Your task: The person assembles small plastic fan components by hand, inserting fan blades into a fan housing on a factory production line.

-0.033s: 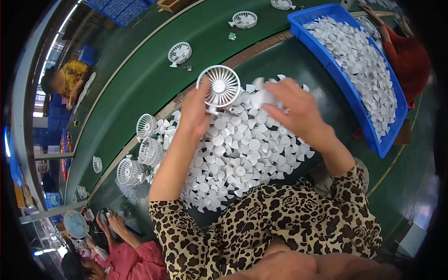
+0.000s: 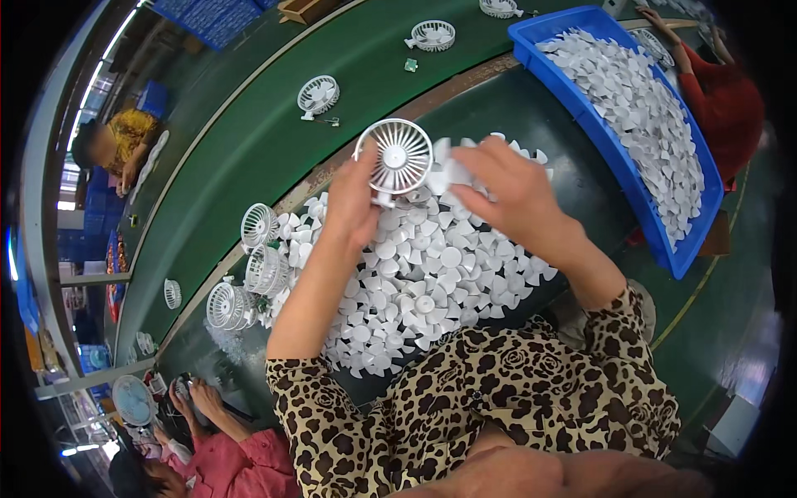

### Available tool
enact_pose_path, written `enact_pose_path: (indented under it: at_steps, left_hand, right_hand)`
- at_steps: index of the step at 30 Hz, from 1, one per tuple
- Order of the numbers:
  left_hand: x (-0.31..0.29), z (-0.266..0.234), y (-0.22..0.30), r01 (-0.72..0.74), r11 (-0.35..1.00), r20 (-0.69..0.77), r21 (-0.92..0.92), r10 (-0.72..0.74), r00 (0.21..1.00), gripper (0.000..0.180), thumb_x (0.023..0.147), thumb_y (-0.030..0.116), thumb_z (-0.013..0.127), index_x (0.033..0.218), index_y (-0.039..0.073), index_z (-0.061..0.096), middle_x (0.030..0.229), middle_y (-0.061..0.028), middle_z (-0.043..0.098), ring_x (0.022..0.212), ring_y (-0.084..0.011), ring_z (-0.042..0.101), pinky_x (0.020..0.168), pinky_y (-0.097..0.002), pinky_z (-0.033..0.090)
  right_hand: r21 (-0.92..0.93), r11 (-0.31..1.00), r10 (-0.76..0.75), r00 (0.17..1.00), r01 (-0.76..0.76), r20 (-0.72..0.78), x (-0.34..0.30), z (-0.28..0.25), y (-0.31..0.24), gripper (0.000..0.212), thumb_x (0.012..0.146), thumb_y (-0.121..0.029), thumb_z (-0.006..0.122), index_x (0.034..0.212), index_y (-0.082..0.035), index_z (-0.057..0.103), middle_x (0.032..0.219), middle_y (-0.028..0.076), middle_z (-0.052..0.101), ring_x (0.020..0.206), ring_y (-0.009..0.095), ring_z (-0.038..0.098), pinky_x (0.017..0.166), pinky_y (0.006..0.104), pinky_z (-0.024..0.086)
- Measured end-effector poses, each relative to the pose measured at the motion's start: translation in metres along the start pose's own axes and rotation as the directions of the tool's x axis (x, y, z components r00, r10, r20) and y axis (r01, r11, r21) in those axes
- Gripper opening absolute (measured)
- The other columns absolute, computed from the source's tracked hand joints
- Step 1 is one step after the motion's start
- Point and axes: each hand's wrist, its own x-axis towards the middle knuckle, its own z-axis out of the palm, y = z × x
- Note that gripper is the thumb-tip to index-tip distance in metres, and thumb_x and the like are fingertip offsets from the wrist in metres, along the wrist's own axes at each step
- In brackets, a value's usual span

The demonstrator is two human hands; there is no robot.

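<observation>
My left hand [image 2: 353, 199] grips a small white fan housing [image 2: 395, 156] by its rim, with the round grille turned up toward me. Close by on its right, my right hand [image 2: 508, 187] pinches a white fan blade [image 2: 449, 170], smeared by motion. The blade is next to the housing's right rim; whether they touch I cannot tell. Beneath both hands spreads a wide heap of loose white fan blades [image 2: 423, 286] on the dark green table. Beside my left forearm stand several white fan housings [image 2: 232, 305].
A blue tray [image 2: 573, 104] full of white blades stands at the right. Along the far side runs a green conveyor belt [image 2: 241, 137] carrying several fan housings [image 2: 319, 97] and a small green circuit board [image 2: 411, 65]. Co-workers sit at the left, lower left and upper right.
My right hand has moved a little to the left with the blade, nearer the housing. The housing in my left hand has shifted slightly right.
</observation>
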Motion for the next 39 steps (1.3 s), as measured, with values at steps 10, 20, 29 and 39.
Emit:
enact_pose_path:
  at_steps: [10, 20, 29, 39]
  left_hand:
    - [-0.035, 0.017, -0.024, -0.079, 0.981, 0.141, 0.178, 0.054, 0.989, 0.028, 0.095, 0.031, 0.052, 0.103, 0.004, 0.058, 0.091, -0.0012, 0.060, 0.080, -0.0079, 0.054, 0.073, -0.0238, 0.044]
    - [-0.041, 0.006, -0.019, -0.424, 0.786, 0.267, 0.450, 0.335, 0.904, 0.024, 0.087, 0.013, 0.061, 0.104, -0.002, 0.056, 0.089, -0.0083, 0.065, 0.081, -0.0106, 0.058, 0.072, -0.0264, 0.047]
    - [0.032, -0.009, 0.010, -0.337, 0.623, 0.214, 0.706, 0.265, 0.940, 0.028, 0.081, 0.017, 0.067, 0.100, -0.002, 0.061, 0.085, -0.0095, 0.066, 0.072, -0.0141, 0.060, 0.067, -0.0287, 0.048]
    - [0.135, -0.157, 0.089, 0.003, 0.831, -0.302, 0.556, 0.199, 0.932, 0.034, 0.088, 0.024, 0.060, 0.108, -0.004, 0.057, 0.098, -0.0133, 0.062, 0.081, -0.0200, 0.061, 0.069, -0.0306, 0.053]
  right_hand:
    - [-0.050, 0.997, -0.045, 0.992, 0.051, 0.120, 0.014, 0.032, -0.011, 0.027, 0.071, -0.012, 0.070, 0.092, -0.005, 0.054, 0.084, 0.009, 0.049, 0.077, 0.024, 0.057, 0.055, 0.0344, 0.049]
    - [0.464, 0.692, 0.331, 0.815, -0.553, 0.476, 0.015, 0.028, 0.010, 0.042, 0.070, -0.018, 0.077, 0.104, 0.001, 0.060, 0.083, 0.004, 0.060, 0.069, 0.009, 0.053, 0.061, 0.0244, 0.044]
    - [0.456, 0.673, 0.389, 0.803, -0.582, 0.452, 0.015, 0.046, 0.048, 0.028, 0.083, -0.018, 0.067, 0.100, 0.002, 0.058, 0.081, 0.006, 0.063, 0.070, 0.009, 0.055, 0.063, 0.0241, 0.046]
    - [-0.287, 0.950, 0.239, 0.872, -0.120, 0.426, -0.019, 0.002, 0.090, 0.038, 0.071, -0.001, 0.060, 0.109, -0.004, 0.059, 0.119, 0.017, 0.053, 0.111, 0.034, 0.048, 0.091, 0.0409, 0.042]
